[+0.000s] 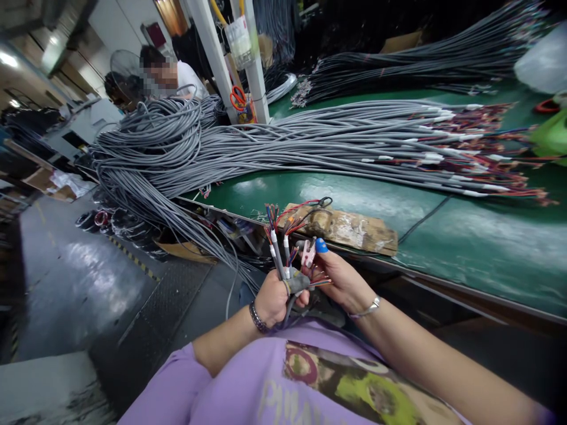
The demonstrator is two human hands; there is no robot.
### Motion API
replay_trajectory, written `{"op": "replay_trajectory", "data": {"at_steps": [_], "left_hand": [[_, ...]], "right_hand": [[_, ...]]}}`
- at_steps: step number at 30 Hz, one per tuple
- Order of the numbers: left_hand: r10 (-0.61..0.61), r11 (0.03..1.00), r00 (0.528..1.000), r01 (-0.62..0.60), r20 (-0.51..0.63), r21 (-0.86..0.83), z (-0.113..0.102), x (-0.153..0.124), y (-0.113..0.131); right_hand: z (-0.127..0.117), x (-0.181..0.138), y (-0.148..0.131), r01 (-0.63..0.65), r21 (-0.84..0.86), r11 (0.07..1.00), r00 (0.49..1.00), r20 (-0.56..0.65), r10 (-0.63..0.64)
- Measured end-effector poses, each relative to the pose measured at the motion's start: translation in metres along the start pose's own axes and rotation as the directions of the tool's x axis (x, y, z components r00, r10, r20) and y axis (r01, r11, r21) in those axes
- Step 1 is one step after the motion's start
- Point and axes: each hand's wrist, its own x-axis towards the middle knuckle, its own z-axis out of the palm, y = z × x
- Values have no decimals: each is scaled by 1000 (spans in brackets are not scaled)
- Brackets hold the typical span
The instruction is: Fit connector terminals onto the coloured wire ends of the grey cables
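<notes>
My left hand (273, 297) is closed around a small bunch of grey cables (278, 260) in front of my body. White tape bands wrap the cables near their ends, and thin coloured wires with bare copper tips fan out above. My right hand (339, 277), with a blue cover on the thumb tip, is closed at a small pink clip (308, 252) beside these ends. More coloured wires (319, 280) stick out between the two hands. The right fingertips are partly hidden behind the clip and wires.
A worn wooden block (363, 229) lies at the edge of the green bench (487, 248), with a thin black loop on it. Behind lies a long bundle of grey cables (310, 139); black cables (398, 65) lie farther back. Orange-handled scissors (238, 98) hang at a post. A person (188, 79) is at the far left.
</notes>
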Motion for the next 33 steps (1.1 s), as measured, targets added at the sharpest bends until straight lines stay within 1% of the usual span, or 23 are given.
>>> {"op": "replay_trajectory", "data": {"at_steps": [4, 7, 10, 12, 16, 18, 21, 25, 27, 31, 33], "left_hand": [[25, 1000, 1000, -25, 3, -8, 0, -4, 2], [56, 998, 998, -56, 19, 6, 1, -10, 6], [73, 996, 997, -74, 9, 45, 2, -16, 6], [87, 994, 996, -86, -4, 63, 2, -19, 5], [123, 991, 991, -121, -56, 49, 3, -17, 1], [138, 990, 988, -136, -73, 35, 4, -15, 0], [145, 989, 986, -146, -81, -13, 5, -11, 1], [140, 987, 987, -145, -77, -62, 5, -9, 2], [137, 987, 988, -142, -73, -69, 4, -8, 2], [140, 987, 989, -143, -51, -68, 3, -7, 2], [134, 989, 990, -136, -43, -63, 3, -7, 2]], "right_hand": [[0, -3, 1, -4, 14, 1000, 1000, 7, 4], [-2, -5, 1, -47, 54, 997, 999, 27, 46], [-4, -8, 0, -83, 68, 994, 996, 42, 80], [-4, -9, -1, -60, 39, 997, 997, 46, 58], [-2, -11, -1, 70, -55, 996, 997, 18, -69], [-1, -11, -2, 97, -81, 992, 995, 24, -95], [-1, -11, -3, 108, -98, 989, 994, 37, -105], [-1, -10, -4, 101, -111, 989, 995, 5, -101], [0, -11, -4, 91, -115, 989, 996, 13, -90], [0, -9, -2, 87, -76, 993, 996, 8, -86], [-2, -6, -1, 60, -44, 997, 998, 7, -60]]}}
